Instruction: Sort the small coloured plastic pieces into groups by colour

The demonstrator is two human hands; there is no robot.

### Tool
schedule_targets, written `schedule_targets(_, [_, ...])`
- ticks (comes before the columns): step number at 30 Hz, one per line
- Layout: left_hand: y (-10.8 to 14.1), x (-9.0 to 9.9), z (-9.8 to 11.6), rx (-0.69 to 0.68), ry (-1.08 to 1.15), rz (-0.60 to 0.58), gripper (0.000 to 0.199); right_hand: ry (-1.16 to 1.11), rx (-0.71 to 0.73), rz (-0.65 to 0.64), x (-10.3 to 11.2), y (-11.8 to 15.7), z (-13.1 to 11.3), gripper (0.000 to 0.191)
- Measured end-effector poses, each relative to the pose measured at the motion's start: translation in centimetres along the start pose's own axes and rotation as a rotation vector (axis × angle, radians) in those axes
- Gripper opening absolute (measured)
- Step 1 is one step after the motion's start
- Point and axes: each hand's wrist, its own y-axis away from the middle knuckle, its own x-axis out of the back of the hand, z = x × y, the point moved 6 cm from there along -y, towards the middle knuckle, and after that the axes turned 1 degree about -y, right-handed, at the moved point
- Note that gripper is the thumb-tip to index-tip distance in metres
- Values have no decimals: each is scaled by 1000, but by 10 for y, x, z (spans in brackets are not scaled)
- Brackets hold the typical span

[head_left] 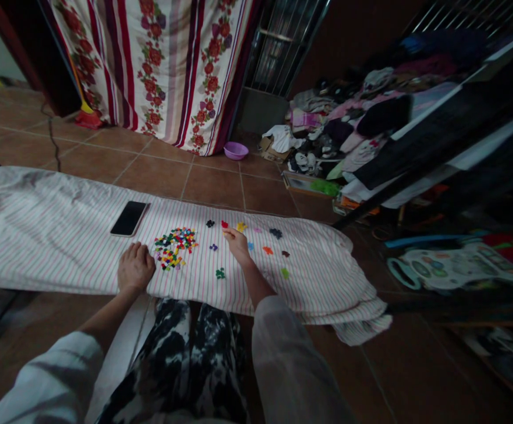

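mixed pile (175, 247) of small coloured pieces is spread on the cloth-covered table (62, 247), between the two hands. left hand (136, 266) is rested palm-down on the striped cloth, just left of the pile; fingers are curled, and whether they are fully closed cannot be told. right hand (237, 242) is held at the red pieces (224, 224), thumb and finger brought together; whether a piece is pinched between them cannot be made out. smaller one-colour groups are laid out around the right hand: black pieces (210, 224) and purple pieces (213, 247) to its left, green pieces (220, 273) nearer the body, yellow pieces (241, 226) just beyond it, orange pieces (268, 250) and dark grey pieces (275, 233) to its right. phone (129, 218) is set flat beyond the left hand. purple bowl (236, 151) is placed on the floor by the curtain (150, 70).
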Motion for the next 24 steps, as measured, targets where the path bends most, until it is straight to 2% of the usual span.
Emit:
schedule_targets(7, [0,-1,-1,8,-4,-14,37,3,-103,28,16,-8,19,25])
schedule_targets(12, [0,0,-1,-1,-12,3,38,140,-84,128,40,-16,29,23])
schedule_targets(17, [1,0,-1,7,-8,16,38,283,-137,165,59,-26,38,27])
schedule_targets(24, [0,-1,-2,12,5,15,36,320,-185,160,66,-42,43,30])
